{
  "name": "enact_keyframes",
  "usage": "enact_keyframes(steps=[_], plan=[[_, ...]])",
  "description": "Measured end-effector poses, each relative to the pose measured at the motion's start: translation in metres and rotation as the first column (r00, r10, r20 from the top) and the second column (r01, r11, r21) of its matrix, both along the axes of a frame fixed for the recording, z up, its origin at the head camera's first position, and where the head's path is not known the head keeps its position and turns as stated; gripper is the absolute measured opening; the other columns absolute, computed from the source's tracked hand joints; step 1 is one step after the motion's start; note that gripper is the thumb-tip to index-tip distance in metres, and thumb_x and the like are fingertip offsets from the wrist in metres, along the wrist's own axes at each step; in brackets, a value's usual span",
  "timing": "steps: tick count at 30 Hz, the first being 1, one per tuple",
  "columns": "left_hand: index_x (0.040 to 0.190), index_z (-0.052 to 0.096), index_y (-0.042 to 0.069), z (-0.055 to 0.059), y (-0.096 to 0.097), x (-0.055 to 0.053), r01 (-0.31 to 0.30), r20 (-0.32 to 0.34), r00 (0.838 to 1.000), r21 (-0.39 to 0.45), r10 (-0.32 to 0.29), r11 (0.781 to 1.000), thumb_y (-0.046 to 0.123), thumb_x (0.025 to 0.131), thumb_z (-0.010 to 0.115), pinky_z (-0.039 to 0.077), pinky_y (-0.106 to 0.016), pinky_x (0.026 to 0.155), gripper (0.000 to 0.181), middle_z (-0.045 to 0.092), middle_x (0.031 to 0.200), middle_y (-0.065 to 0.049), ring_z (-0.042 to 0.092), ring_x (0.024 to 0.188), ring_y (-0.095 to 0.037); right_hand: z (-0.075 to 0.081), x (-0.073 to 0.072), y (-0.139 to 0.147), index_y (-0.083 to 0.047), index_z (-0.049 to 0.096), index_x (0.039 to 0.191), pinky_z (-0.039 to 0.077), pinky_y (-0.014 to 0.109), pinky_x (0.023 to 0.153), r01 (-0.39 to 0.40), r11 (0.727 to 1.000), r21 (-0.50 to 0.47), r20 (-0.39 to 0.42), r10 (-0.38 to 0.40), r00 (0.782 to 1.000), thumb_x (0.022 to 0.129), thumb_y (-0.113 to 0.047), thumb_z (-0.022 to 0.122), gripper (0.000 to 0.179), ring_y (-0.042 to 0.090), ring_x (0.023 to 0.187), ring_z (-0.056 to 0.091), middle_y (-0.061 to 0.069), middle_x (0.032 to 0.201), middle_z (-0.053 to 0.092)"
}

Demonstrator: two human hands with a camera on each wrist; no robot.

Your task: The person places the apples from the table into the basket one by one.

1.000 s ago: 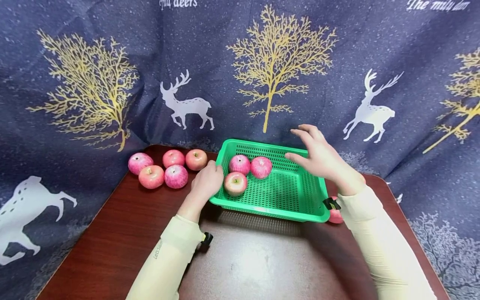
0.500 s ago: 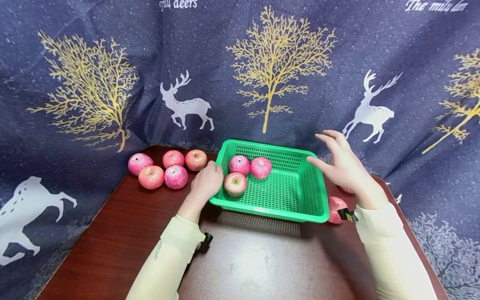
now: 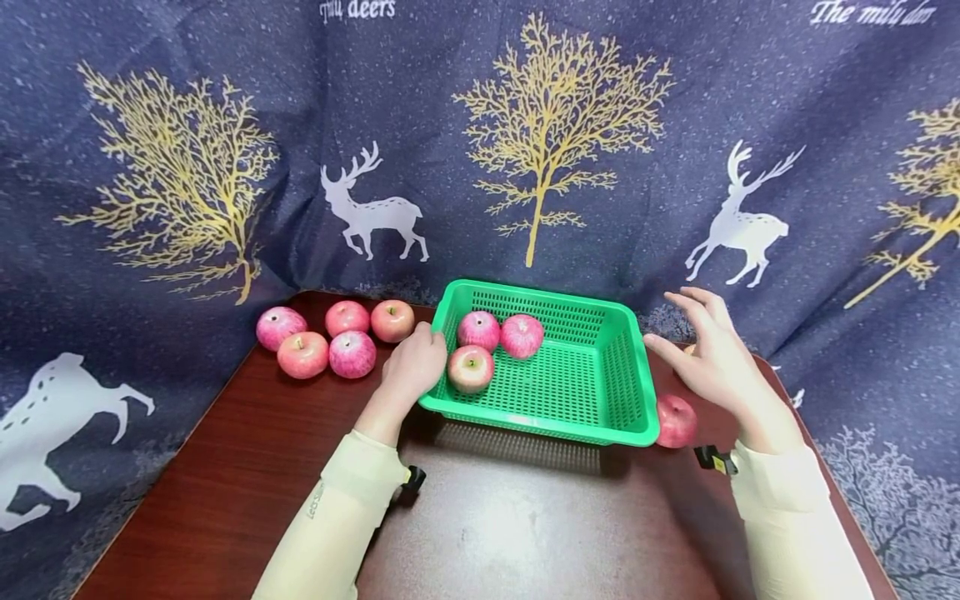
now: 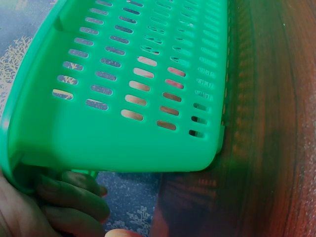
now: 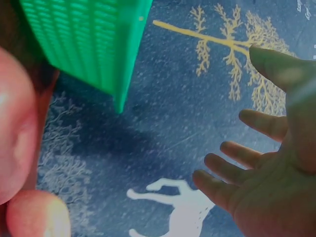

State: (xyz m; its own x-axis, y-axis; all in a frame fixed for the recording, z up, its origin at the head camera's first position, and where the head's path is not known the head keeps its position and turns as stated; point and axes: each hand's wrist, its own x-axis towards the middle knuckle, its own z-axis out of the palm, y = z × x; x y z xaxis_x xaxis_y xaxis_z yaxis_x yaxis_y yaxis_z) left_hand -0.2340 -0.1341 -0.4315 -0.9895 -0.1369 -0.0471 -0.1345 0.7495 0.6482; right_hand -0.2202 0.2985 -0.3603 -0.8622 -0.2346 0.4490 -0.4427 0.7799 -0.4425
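We see the left hand (image 3: 416, 360) gripping the rim of the green basket (image 3: 525, 423) at nine o'clock, while the right hand (image 3: 712, 367), fingers spread wide, hovers off three. Three apples (image 3: 478, 330) sit inside toward ten; five apples (image 3: 352, 354) lie outside at nine, a red apple (image 3: 677, 421) at four. On the backdrop (image 3: 427, 108) we read "deers" at eleven (the left sleeve's (image 3: 333, 508) lettering is too small for us).
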Motion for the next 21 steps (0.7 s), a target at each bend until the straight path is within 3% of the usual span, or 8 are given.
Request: enact_keyframes(steps=[2,4,6,21], plan=[[0.136,0.060,0.004,0.000,0.000,0.000,-0.001,-0.002,1.000,-0.002,0.001,1.000,0.041,0.116,0.034,0.052,-0.069,0.097,0.049,0.070,0.136,-0.024,0.068,0.125,-0.049,-0.004,0.003,0.004,-0.002,0.055,0.160,0.047,0.054,0.110,0.000,1.000,-0.016,0.005,0.000,1.000,0.099,-0.023,0.086,0.071,0.049,0.130,0.060,0.026,0.166,0.041],[0.135,0.060,0.004,0.000,0.000,0.000,-0.002,-0.004,1.000,-0.002,0.002,1.000,0.041,0.116,0.035,0.052,-0.069,0.097,0.049,0.070,0.136,-0.024,0.068,0.125,-0.049,-0.008,0.005,0.008,0.000,0.054,0.159,0.036,0.068,0.118,0.001,1.000,-0.031,0.006,-0.001,1.000,0.098,-0.021,0.087,0.073,0.053,0.147,0.045,0.028,0.166,0.041],[0.134,0.060,0.004,0.000,0.000,0.001,-0.004,-0.006,1.000,-0.003,0.004,1.000,0.041,0.116,0.035,0.052,-0.069,0.096,0.048,0.070,0.135,-0.025,0.068,0.125,-0.049,-0.013,0.006,0.012,0.000,0.053,0.160,0.035,0.072,0.117,0.013,0.999,-0.039,0.008,-0.013,1.000,0.098,-0.021,0.087,0.074,0.053,0.149,0.043,0.028,0.166,0.041],[0.132,0.060,0.004,0.002,0.001,0.002,-0.004,-0.012,1.000,-0.004,0.004,1.000,0.041,0.116,0.036,0.052,-0.070,0.096,0.047,0.070,0.135,-0.026,0.068,0.125,-0.050,-0.041,0.015,0.034,-0.004,0.049,0.164,0.036,0.070,0.116,0.104,0.994,-0.041,0.073,-0.101,0.992,0.100,-0.027,0.084,0.077,0.054,0.147,0.045,0.028,0.166,0.039]])
